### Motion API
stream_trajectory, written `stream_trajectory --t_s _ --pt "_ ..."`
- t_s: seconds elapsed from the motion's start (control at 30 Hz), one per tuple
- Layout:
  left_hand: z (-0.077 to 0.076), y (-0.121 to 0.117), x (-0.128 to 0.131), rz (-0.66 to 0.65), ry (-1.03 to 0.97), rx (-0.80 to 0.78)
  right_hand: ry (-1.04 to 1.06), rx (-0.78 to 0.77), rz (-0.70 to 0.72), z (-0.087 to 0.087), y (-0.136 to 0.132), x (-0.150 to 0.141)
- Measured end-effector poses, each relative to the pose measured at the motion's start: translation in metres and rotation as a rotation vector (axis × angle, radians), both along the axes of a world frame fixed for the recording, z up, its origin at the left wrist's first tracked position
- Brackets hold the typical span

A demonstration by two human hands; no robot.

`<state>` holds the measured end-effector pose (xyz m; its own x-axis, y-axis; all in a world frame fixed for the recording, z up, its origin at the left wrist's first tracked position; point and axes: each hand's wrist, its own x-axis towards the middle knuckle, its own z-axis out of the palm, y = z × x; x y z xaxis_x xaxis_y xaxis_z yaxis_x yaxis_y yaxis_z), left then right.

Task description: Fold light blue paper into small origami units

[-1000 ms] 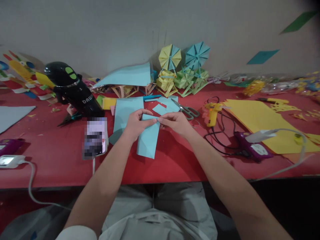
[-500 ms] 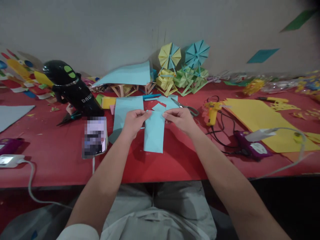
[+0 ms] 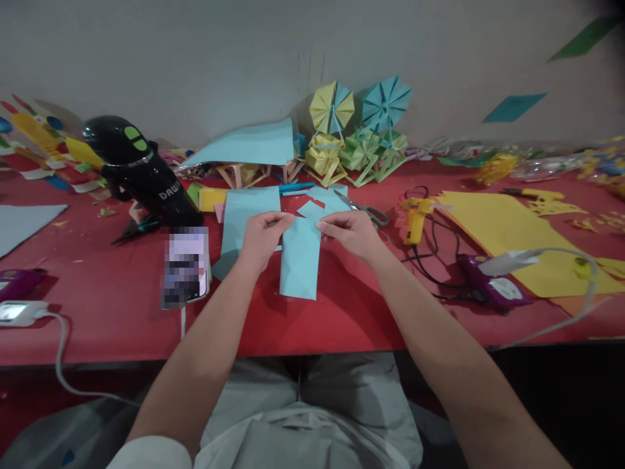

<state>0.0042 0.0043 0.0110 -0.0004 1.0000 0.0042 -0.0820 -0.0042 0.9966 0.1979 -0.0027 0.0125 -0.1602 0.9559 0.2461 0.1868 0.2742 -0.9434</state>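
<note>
A light blue paper strip (image 3: 299, 260) hangs upright over the red table (image 3: 117, 312). My left hand (image 3: 261, 238) pinches its top left corner. My right hand (image 3: 349, 234) pinches its top right corner. Both sets of fingers are closed on the paper's upper edge. A larger light blue sheet (image 3: 244, 215) lies flat just behind my left hand, and small blue offcuts (image 3: 325, 198) lie behind the strip.
Scissors (image 3: 364, 210) lie right of the offcuts. A yellow glue gun (image 3: 415, 218) with black cable and a large yellow sheet (image 3: 512, 238) sit at right. A black device (image 3: 137, 172) and a phone (image 3: 185, 267) stand at left. Paper umbrellas (image 3: 359, 130) line the wall.
The strip hung slanted from one pinched point; my hands have since moved apart to its two top corners, and it now hangs straight and slightly higher.
</note>
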Motion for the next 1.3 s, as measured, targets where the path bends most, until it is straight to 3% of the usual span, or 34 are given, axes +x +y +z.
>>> stream_trajectory --t_s 0.2,0.43,0.67,0.9,1.1,1.3 --pt "0.001 0.000 -0.001 -0.005 -0.006 -0.013 -0.006 0.018 -0.025 -0.001 0.001 0.001" --pt "-0.002 0.000 0.001 -0.106 0.017 -0.056 0.039 0.016 -0.061 -0.004 0.005 0.006" --pt "-0.004 0.001 -0.002 -0.002 0.220 0.019 0.024 0.043 -0.106 0.001 0.004 0.006" --pt "-0.008 0.003 0.001 -0.044 0.113 0.011 0.031 0.047 -0.163 0.001 0.005 0.008" --pt "-0.005 0.000 0.000 -0.066 0.206 -0.006 0.049 0.063 -0.201 0.002 0.006 0.009" --pt "-0.008 0.003 0.001 -0.044 0.169 0.031 0.077 0.067 -0.226 -0.001 0.009 0.011"
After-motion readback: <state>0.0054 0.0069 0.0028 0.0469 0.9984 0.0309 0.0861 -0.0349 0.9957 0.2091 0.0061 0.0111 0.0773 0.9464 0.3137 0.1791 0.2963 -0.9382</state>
